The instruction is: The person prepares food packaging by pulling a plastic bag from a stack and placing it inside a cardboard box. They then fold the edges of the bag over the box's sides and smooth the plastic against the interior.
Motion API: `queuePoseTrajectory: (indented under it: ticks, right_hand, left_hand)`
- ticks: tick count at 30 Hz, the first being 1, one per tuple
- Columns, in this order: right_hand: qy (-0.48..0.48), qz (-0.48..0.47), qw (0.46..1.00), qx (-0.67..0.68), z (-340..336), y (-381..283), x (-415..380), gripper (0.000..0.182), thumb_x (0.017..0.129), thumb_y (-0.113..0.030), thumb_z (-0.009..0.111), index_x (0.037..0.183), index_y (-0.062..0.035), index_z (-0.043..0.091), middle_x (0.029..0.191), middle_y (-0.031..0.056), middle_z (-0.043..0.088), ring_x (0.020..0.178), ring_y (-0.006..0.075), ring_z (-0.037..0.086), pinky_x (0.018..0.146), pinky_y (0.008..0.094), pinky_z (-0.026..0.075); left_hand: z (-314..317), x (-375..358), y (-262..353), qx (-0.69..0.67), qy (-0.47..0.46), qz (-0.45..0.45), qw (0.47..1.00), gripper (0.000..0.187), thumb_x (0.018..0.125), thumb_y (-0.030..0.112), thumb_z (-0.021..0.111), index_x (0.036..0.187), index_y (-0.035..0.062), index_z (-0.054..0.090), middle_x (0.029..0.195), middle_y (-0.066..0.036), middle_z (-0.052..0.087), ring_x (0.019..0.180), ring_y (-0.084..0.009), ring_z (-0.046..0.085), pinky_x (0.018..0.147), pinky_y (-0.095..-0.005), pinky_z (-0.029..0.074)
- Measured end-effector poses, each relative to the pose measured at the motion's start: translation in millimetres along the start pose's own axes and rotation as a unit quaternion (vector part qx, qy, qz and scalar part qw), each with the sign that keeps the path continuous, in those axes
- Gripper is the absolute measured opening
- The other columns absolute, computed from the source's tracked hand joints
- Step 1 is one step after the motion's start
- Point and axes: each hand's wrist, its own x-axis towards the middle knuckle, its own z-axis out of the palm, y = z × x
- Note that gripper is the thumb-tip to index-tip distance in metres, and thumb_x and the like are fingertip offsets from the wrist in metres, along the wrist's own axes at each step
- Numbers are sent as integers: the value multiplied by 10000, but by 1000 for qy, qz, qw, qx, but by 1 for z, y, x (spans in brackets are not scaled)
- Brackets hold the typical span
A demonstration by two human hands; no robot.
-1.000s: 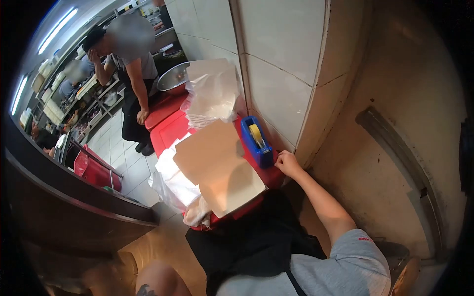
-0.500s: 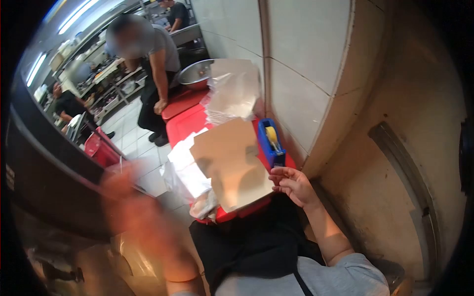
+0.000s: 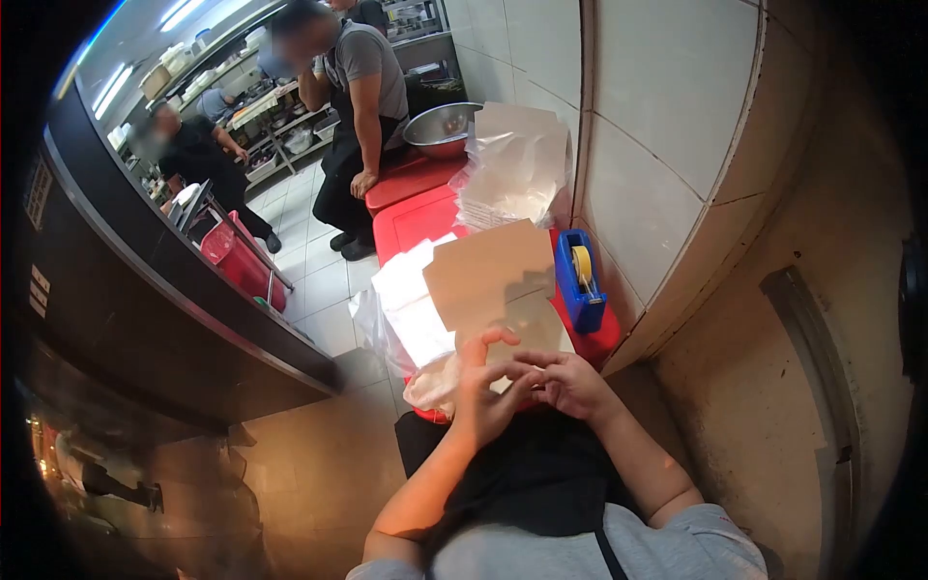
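My left hand point(image 3: 486, 398) and my right hand point(image 3: 572, 386) meet at the fingertips over the near edge of a brown cardboard sheet point(image 3: 488, 271). On the left, one bent finger stands raised while the thumb and another finger come together against the right fingertips. The right fingers are curled in a pinch. Anything between the fingertips is too small to make out. A blue tape dispenser point(image 3: 581, 290) with a yellow roll stands to the right of the cardboard. White paper point(image 3: 411, 300) lies left of it, with a crumpled plastic bag point(image 3: 433, 385) at the near corner.
Beneath these things is a red lid-like surface point(image 3: 418, 222). Behind the cardboard are stacked flat boxes in plastic point(image 3: 512, 169) and a metal bowl point(image 3: 443, 128). A tiled wall point(image 3: 643, 145) borders the right side. A co-worker point(image 3: 362, 116) leans on the red surface; another person point(image 3: 208, 159) stands farther left.
My left hand has swung in from the far left to meet my right hand. My right hand has left the tape dispenser's near end and moved over the cardboard edge. The view has shifted.
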Motion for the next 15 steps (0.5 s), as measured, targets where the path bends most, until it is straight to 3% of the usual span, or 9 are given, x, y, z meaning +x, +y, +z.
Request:
queuePoseTrajectory:
  ticks: [2, 3, 4, 6, 7, 10, 15]
  right_hand:
    - [36, -33, 999, -17, -15, 11, 13, 332, 873, -8, 515, 1198, -47, 568, 1149, 52, 572, 990, 177, 591, 878, 362, 473]
    - [52, -48, 997, -23, -11, 12, 17, 320, 879, -32, 534, 1197, -51, 570, 1139, 45, 577, 984, 168, 592, 872, 349, 472]
    - [67, -61, 995, -30, -7, 11, 21, 310, 886, -57, 553, 1195, -55, 573, 1130, 38, 583, 978, 159, 593, 866, 336, 472]
    - [5, -115, 992, -45, -2, 8, 25, 273, 886, -98, 596, 1158, -69, 606, 1106, 13, 593, 990, 124, 576, 835, 278, 452]
    - [-18, -151, 987, -56, 0, 7, 30, 259, 884, -93, 600, 1142, -69, 619, 1091, 6, 596, 992, 116, 569, 835, 268, 444]
    - [-50, -192, 978, -60, 15, -5, 33, 197, 861, -70, 625, 1052, -56, 670, 1043, -8, 573, 1012, 97, 511, 882, 237, 398]
    - [-46, -217, 973, -69, 18, -2, 41, 178, 829, -53, 662, 1005, -44, 687, 1038, -5, 536, 1026, 96, 477, 918, 225, 365]
  left_hand:
    - [-3, -5, 7, -126, -2, -6, 992, 81, 705, 28, 721, 775, 47, 686, 1179, -94, 465, 1155, -220, 414, 989, -366, 309]
    - [-1, -4, 10, -184, 23, -5, 983, 75, 802, 129, 663, 839, 69, 691, 1234, -94, 474, 1175, -251, 432, 979, -383, 328]
    - [0, -1, 8, -249, 29, -65, 966, 123, 842, 169, 615, 861, 71, 687, 1261, -84, 449, 1199, -238, 401, 1002, -384, 289]
    - [4, 0, -1, -372, 42, -188, 908, 238, 920, 250, 518, 906, 74, 678, 1314, -63, 399, 1246, -211, 341, 1049, -385, 209]
    - [2, -3, -8, -418, 15, -207, 884, 361, 952, 363, 421, 1016, 97, 657, 1397, -16, 360, 1304, -184, 285, 1082, -436, 102]
    - [5, -9, -21, -508, 56, -276, 814, 391, 950, 393, 403, 1155, 121, 595, 1443, 20, 332, 1334, -155, 247, 1087, -464, 20]
    - [6, -8, -25, -527, 79, -302, 790, 469, 955, 396, 346, 1314, 119, 464, 1476, 12, 296, 1354, -168, 225, 1088, -483, 5]
